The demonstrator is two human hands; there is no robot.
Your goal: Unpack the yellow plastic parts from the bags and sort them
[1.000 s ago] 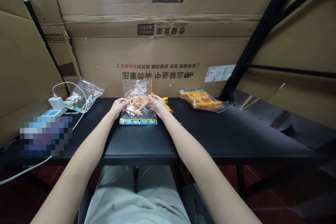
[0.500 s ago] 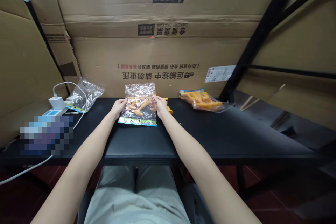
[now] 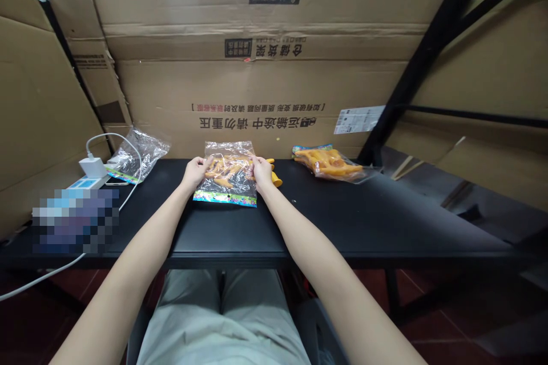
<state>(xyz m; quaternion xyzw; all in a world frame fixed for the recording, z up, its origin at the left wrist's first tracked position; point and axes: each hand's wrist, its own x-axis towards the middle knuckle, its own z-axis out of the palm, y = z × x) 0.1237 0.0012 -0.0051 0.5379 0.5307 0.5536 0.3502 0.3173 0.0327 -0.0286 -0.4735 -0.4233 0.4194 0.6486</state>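
A clear plastic bag (image 3: pixel 229 185) with a colourful printed strip along its near edge is held over the black table. Orange-yellow pieces show through its film; their exact kind I cannot make out. My left hand (image 3: pixel 197 173) pinches the bag's left side, fingers closed. On the opposite side my right hand (image 3: pixel 261 171) grips the bag's edge, its fingers closed too. Just beyond that hand a yellow-orange piece (image 3: pixel 277 179) sticks out, partly hidden by the hand and bag.
Another filled bag (image 3: pixel 329 164) of orange-yellow pieces lies right on the black table (image 3: pixel 363 217). At left are an empty-looking clear bag (image 3: pixel 141 151), a power strip (image 3: pixel 88 182) with a white charger (image 3: pixel 93 168) and cable, and a blurred-out patch. Cardboard (image 3: pixel 257 85) walls the back.
The bag's far edge has dropped slightly, and the pieces inside have shifted a little. My left hand has moved slightly inward over the bag's edge.
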